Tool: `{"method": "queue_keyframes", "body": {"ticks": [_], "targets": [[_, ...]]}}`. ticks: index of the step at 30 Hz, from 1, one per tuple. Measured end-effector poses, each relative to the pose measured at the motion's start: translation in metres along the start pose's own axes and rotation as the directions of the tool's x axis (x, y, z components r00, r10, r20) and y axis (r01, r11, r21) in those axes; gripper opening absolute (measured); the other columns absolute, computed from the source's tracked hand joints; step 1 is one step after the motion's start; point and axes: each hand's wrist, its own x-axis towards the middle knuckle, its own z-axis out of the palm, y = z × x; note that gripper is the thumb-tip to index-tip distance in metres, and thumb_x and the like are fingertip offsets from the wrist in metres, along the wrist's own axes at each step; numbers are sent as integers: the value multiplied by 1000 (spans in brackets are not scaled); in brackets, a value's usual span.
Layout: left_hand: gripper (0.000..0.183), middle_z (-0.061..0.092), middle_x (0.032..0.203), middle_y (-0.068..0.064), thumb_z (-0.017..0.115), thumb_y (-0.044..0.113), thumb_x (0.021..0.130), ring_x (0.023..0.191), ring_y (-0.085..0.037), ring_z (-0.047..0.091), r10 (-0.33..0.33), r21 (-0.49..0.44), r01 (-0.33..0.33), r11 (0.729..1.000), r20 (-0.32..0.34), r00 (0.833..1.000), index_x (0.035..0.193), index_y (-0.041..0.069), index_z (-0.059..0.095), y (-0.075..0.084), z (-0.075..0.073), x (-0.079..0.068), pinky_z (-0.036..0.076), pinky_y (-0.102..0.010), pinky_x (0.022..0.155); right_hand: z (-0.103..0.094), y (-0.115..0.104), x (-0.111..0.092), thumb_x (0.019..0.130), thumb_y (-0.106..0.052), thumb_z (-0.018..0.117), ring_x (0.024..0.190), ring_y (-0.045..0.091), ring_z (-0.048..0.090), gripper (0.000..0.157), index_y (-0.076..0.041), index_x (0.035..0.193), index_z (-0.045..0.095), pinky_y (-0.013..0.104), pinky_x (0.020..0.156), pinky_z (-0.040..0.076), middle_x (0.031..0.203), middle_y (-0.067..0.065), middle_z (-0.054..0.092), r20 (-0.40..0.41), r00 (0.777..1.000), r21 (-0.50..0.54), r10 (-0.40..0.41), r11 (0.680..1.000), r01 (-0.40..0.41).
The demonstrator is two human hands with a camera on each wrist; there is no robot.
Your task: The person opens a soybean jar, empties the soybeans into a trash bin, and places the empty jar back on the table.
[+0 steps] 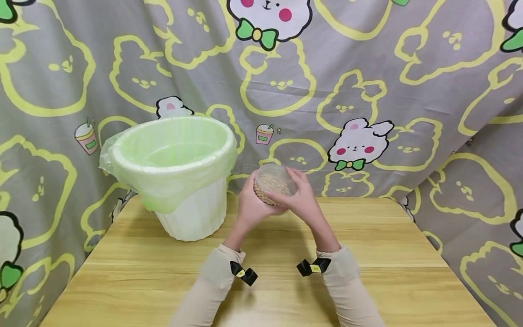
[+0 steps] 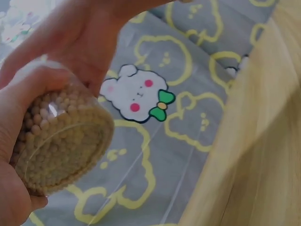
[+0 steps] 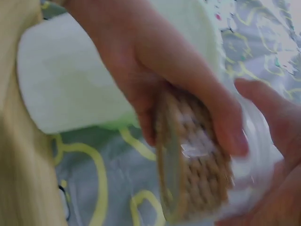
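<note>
Sleeves (image 1: pixel 212 279) showing nearest; left hand (image 1: pixel 250 202) and right hand (image 1: pixel 303 195) are gripping a tilted jar (image 1: pixel 278 179); slipping, if unlidded, could be spilling pellets (image 2: pixel 61 153).

1. White bin (image 1: pixel 198 218), upright, back left on table.
2. Green liner (image 1: pixel 167 190), folded over bin rim.
3. Wood-grain table (image 1: pixel 388 236).
4. Grey curtain (image 1: pixel 222 88) behind, yellow outlines, bunny prints.

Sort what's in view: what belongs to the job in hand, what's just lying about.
In the job:
- clear jar
- tan beans inside
- left hand and right hand, both gripping the jar

Apparently just there, not held:
- white bin
- green liner
- table
- patterned cloth
</note>
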Motion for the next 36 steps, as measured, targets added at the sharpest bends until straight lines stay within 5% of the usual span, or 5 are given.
{"method": "queue_keyframes", "body": {"ticks": [7,14,20,25,36], "targets": [[112,54,126,1,91,46,44,113,-15,53,11,2,-12,1000,116,993,140,26,36,-1,-7,0,47,-38,95,1,2,-3,62,-53,82,129,27,38,102,-10,144,38,49,104,38,143,7,36,-15,999,-27,-46,999,46],[99,54,126,-4,91,18,54,111,-22,52,121,-290,-16,957,350,929,140,21,41,-7,-24,6,46,-42,92,-22,8,-3,64,-29,86,130,23,37,93,-13,143,40,51,103,38,144,3,38,199,931,4,-306,950,312],[111,53,126,3,90,52,45,110,-14,53,40,-14,-39,999,135,990,140,30,36,2,-12,3,48,-38,90,-18,4,0,70,-44,80,140,23,25,93,-18,146,33,53,110,28,152,1,29,144,985,8,-98,995,98],[118,51,131,-2,88,57,39,117,-20,50,122,231,-114,966,-19,992,139,19,38,5,-1,1,47,-43,94,-2,0,1,69,-61,72,140,29,21,107,-10,149,22,55,109,27,154,10,22,87,995,-61,56,997,-51],[119,48,134,2,89,56,39,119,-17,49,41,149,-56,987,99,994,141,24,35,4,-6,1,46,-41,96,2,0,-2,73,-62,68,135,30,26,99,-12,148,28,57,103,35,151,9,29,48,999,-142,0,990,7]]}}
